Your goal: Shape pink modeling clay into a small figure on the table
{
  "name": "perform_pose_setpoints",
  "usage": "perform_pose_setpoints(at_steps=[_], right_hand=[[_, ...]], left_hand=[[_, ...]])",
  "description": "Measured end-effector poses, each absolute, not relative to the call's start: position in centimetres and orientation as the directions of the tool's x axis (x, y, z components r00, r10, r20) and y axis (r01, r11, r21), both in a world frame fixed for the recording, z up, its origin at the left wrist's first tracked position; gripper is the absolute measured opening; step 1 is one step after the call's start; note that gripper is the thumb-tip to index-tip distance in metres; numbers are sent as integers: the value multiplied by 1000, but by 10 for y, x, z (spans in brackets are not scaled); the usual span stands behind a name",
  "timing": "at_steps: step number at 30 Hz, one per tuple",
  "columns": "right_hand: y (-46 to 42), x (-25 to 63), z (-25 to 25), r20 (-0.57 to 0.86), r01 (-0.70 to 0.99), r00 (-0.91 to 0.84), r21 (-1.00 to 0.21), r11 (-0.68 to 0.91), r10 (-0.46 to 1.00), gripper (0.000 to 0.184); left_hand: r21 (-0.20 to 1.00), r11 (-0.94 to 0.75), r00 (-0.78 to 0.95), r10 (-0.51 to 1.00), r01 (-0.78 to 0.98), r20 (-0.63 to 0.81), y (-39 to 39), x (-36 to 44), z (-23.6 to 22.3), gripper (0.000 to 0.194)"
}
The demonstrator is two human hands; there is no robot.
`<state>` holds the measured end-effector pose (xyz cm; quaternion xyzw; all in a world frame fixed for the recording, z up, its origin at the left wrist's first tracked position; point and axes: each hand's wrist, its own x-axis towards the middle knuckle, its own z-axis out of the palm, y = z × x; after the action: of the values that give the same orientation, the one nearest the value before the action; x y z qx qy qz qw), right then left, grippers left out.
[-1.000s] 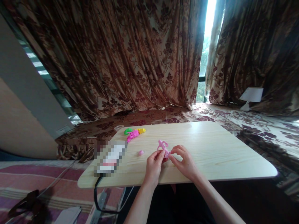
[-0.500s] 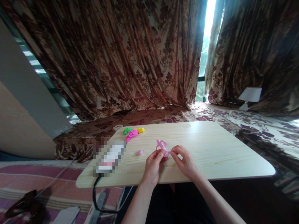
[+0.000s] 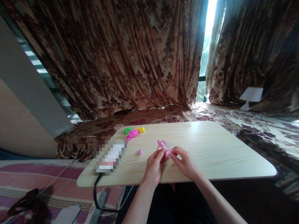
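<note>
My left hand grips a pale pink plastic toy piece with openwork loops, held a little above the table. Thumb and fingers are closed round its lower part, so that part is half hidden. My right hand pinches the piece's right-hand end between thumb and forefinger. On the table to the left of my hands rests a small pink ball-like piece, touched by neither hand.
The light wood table holds a cluster of toy pieces: green, bright pink and yellow. At its left lies a blurred-out flat object with a black cable. A white lamp stands behind, at right.
My right hand's fingertips have come closer to the left hand and sit tighter against the pink piece. The things on the table stay where they were.
</note>
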<state>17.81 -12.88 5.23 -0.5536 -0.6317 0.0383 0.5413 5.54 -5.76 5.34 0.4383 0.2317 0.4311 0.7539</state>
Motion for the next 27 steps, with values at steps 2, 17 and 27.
perform_pose_setpoints(at_steps=[2,17,27], right_hand=[[-129,178,53,640,659,213,-652,375,738,16],[-129,178,50,611,709,244,-642,291,753,19],[-120,193,35,587,777,364,-620,112,723,15]], left_hand=[[873,199,478,877,-445,43,-57,57,53,24],[943,-282,348,879,-174,327,-63,61,47,21],[769,-632,463,711,93,529,-45,55,48,6]])
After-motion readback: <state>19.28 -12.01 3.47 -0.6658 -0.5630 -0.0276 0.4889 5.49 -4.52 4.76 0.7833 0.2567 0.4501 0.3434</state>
